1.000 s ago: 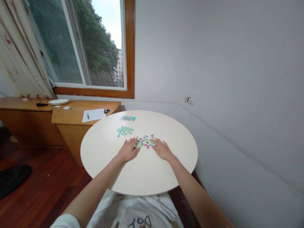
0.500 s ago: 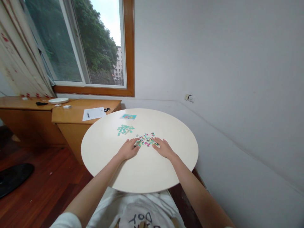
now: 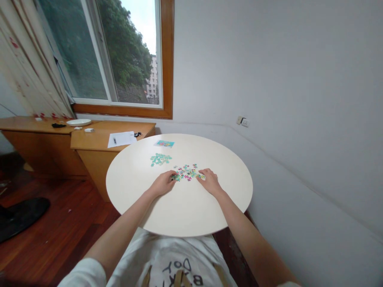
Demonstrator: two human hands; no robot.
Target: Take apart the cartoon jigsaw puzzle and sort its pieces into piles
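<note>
A heap of loose, many-coloured puzzle pieces (image 3: 188,172) lies near the middle of the round white table (image 3: 185,211). My left hand (image 3: 163,184) rests at the heap's left edge, its fingers curled in with the tips among the pieces. At the heap's right edge, my right hand (image 3: 210,181) has its knuckles raised and its fingers bent onto the pieces. What either hand pinches is too small to make out. A joined patch of teal pieces (image 3: 160,159) lies farther back on the left. Beyond it lies a small picture card (image 3: 164,143).
Wooden cabinets (image 3: 89,155) stand left of the table under the window, carrying a sheet of paper with a pen (image 3: 121,139) and a white plate (image 3: 78,122). A grey wall with a socket (image 3: 243,121) runs along the right. A dark round object (image 3: 20,217) lies on the wooden floor.
Both hands lay flat beside the heap; now their fingers are curled onto its edges. The view has shifted slightly, and the table sits a little higher and to the right.
</note>
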